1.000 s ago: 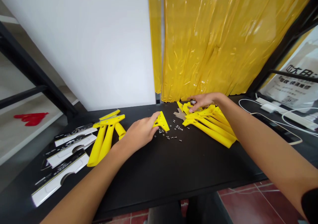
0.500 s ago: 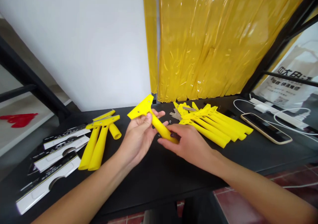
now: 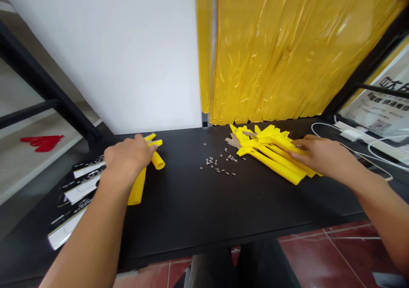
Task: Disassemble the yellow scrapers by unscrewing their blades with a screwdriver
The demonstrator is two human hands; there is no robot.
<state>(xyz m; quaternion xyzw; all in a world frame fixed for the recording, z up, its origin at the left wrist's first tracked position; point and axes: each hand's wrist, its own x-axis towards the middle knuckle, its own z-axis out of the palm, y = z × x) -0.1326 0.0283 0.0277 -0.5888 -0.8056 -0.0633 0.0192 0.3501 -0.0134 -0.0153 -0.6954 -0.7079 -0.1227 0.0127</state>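
Scrapers point(image 3: 273, 160) heaped right of the screws point(image 3: 220, 165), a few left of them.
Left hand point(image 3: 128, 158) curls over the left scrapers point(image 3: 137, 190), its hold unclear; right hand point(image 3: 319, 154) lies half-open, fingers point(image 3: 298, 145) touching the heap, grip uncertain. Most scrapers sit in the heap; screws and blades point(image 3: 233, 141) lie loose; cards point(image 3: 83, 190) lie under the left hand.
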